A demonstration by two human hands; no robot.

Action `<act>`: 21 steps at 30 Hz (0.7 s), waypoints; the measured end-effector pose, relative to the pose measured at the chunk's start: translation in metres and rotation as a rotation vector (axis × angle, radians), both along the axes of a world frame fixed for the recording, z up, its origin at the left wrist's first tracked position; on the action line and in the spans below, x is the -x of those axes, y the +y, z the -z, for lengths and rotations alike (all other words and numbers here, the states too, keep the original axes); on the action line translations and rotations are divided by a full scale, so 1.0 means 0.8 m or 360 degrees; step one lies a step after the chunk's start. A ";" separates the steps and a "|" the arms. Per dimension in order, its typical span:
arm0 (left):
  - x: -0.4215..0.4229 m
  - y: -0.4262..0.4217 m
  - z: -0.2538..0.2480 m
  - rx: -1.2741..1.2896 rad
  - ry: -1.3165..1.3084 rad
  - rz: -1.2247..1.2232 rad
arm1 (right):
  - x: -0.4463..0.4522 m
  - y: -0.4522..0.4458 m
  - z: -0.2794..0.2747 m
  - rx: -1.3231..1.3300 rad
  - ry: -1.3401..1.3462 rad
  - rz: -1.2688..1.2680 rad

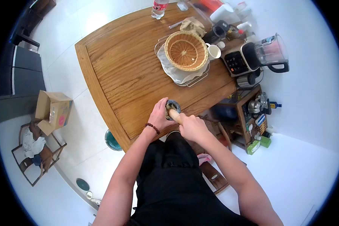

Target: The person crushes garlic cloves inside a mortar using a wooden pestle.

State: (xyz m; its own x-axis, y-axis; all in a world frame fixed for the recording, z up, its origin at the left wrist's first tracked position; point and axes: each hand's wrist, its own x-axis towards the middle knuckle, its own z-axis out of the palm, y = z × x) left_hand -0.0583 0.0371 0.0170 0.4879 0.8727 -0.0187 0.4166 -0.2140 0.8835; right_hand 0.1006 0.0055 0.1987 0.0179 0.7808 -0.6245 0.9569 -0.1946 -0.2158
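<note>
The left hand point(159, 116) is wrapped around the near side of a small dark mortar point(176, 103) at the near edge of the wooden table point(120, 75); a loosened hold there could let it tip or slide off. Right of it, the pale pestle point(175, 116) leans into the bowl, grasped by the right hand point(194, 128), and a hard, slanted push might flick out the pieces inside.

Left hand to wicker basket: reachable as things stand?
Likely yes: between the left hand and the wicker basket I see only bare tabletop and white cloth. The hand is around the mortar, though, so it would probably have to let go first.
</note>
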 end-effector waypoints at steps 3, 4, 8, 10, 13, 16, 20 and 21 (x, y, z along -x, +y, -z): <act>0.002 -0.001 0.003 0.0003 -0.0009 -0.0007 | 0.001 0.009 -0.009 0.0000 -0.0027 -0.0055; 0.003 -0.003 0.003 0.0018 -0.0005 -0.0012 | 0.002 0.013 -0.013 -0.0019 -0.0028 -0.0055; 0.002 -0.003 0.006 0.0018 -0.0022 -0.0029 | 0.004 0.015 0.023 -0.0043 -0.0105 -0.0117; 0.002 -0.003 0.005 0.0051 -0.0031 -0.0033 | 0.010 0.016 0.032 -0.0060 -0.0122 -0.0151; 0.001 -0.003 0.005 -0.0002 -0.0044 -0.0045 | 0.009 0.023 0.036 -0.0081 -0.0097 -0.0185; 0.000 -0.002 0.007 0.0014 -0.0055 -0.0050 | 0.011 0.029 0.034 -0.0101 -0.0141 -0.0301; -0.001 -0.002 0.011 0.0010 -0.0065 -0.0068 | 0.022 0.033 0.040 -0.0113 -0.0207 -0.0411; 0.000 -0.002 0.012 -0.0015 -0.0070 -0.0078 | 0.024 0.036 0.041 -0.0124 -0.0197 -0.0410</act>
State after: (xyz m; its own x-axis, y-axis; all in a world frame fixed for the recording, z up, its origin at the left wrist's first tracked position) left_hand -0.0579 0.0352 0.0075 0.4450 0.8955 0.0102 0.3877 -0.2030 0.8991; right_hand 0.0816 0.0347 0.1660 -0.1150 0.8149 -0.5680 0.9925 0.0710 -0.0992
